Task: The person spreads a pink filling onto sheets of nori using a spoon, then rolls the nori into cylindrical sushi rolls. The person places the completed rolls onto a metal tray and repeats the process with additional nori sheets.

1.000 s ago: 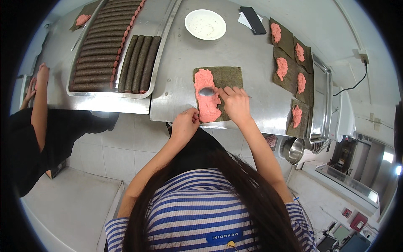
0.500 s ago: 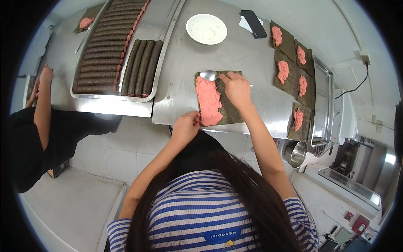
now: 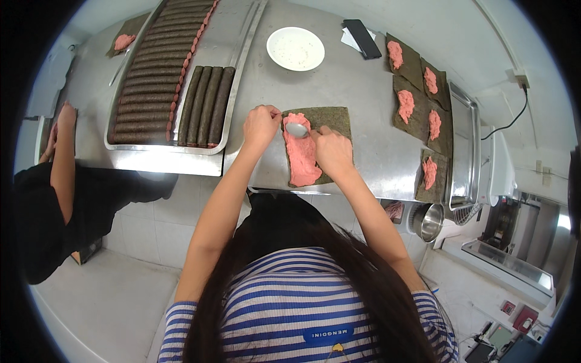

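Observation:
A dark green seaweed sheet [image 3: 336, 119] lies on the steel table in front of me, with pink paste [image 3: 301, 158] spread in a band along its left half. My right hand [image 3: 333, 152] is closed round the handle of a metal spoon [image 3: 296, 130], whose bowl rests on the paste near the far end. The hand covers most of the handle. At the sheet's far left corner, my left hand [image 3: 261, 127] is closed, its thumb and fingertips pinching the edge.
A white bowl [image 3: 295, 48] and a black phone [image 3: 362, 39] lie farther back. Seaweed sheets with pink paste [image 3: 405, 106] sit at the right, beside a metal tray [image 3: 465, 145]. At the left, a tray [image 3: 227, 130] holds many seaweed rolls [image 3: 209, 106]. Another person's arm [image 3: 62, 157] is far left.
My left hand has moved from the sheet's near left corner to its far left corner. My right hand has drawn the spoon nearer from the far edge, over the paste.

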The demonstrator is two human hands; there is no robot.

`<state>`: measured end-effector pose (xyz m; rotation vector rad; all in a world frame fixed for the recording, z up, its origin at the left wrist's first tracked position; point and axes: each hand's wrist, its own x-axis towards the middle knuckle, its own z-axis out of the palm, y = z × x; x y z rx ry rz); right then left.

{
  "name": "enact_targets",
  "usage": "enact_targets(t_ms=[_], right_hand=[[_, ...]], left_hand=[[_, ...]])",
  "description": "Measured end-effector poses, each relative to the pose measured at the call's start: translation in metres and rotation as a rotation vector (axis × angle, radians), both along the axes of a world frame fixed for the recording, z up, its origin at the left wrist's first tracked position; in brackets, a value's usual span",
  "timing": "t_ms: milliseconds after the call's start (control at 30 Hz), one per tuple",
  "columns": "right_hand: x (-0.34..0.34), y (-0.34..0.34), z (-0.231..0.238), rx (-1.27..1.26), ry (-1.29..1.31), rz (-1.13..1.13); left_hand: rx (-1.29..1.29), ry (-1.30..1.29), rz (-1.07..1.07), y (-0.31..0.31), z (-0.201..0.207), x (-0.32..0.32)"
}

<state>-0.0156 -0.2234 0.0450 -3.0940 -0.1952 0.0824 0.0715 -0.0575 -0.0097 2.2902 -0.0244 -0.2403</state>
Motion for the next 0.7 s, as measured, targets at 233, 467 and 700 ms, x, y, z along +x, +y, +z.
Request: enact_targets(t_ms=[233,467,700], right_hand=[[0.020,-0.025,0.018,-0.031,-0.201,0.136],[0.052,-0.033,0.003,-0.058,-0.156,0.278],[0.059,-0.019,0.000,-0.075,-0.092,0.271]], left_hand=[[0.041,0.071,-0.031,0.000,-0.003,0.009],[-0.014,0.022,-0.092,0.004,-0.010,0.010],[0.009,-0.015,-0.079,0.009,-0.010,0.007]])
